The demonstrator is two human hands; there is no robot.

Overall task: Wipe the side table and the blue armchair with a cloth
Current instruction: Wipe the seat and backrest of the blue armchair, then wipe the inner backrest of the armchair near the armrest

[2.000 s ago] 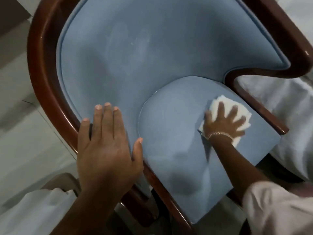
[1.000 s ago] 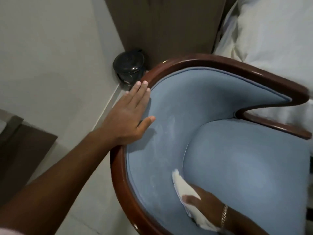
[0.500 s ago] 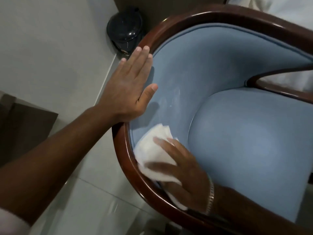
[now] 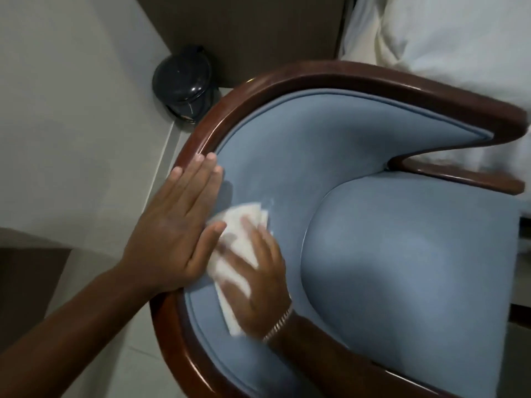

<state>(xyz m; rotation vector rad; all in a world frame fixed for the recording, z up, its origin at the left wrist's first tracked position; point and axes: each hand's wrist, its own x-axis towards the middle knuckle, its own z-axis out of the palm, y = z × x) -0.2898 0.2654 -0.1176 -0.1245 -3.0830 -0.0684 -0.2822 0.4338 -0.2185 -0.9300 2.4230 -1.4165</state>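
Pale floor (image 4: 71,116) w/ a dark bin (image 4: 184,79) behind the blue armchair (image 4: 402,254) and white bedding (image 4: 445,38) on the far side. Left hand (image 4: 175,234) lies flat, fingers together, on the wooden rim (image 4: 224,110); right hand (image 4: 258,280) is spread flat, pressing the white cloth (image 4: 232,248) onto the inner backrest beside the seat cushion. Cloth looks thin, limp & light, prob best pinned under a flat palm; upholstery soft, rim hard & glossy; side table not in view, cloth blurred, its lower part hidden under the hand.

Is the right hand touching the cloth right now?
Touching. The head view shows the right hand spread flat on the cloth, pressing it against the armchair's blue inner side.
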